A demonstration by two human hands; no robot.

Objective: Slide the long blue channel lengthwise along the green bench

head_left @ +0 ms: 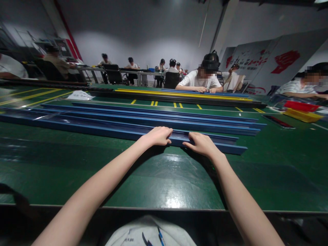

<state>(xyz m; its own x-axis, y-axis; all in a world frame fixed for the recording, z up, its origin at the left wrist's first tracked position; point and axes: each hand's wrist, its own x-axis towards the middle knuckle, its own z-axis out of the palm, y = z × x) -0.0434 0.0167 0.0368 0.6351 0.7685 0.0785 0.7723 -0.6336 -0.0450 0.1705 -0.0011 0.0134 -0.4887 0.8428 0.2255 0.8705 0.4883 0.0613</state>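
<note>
A long blue channel strip with raised side walls lies across the green table in front of me. My left hand grips its near wall, fingers curled over into the channel and thumb on the near side. A short way to the right, my right hand holds the same strip in a like pinch, close to its right end. Both sets of fingertips are partly hidden inside the channel. Just behind it, more blue channel strips lie roughly parallel.
Yellow strips and dark strips lie farther back, before a co-worker seated opposite. A phone, a yellow tray and a red tray are at right. The table's near edge runs below my forearms.
</note>
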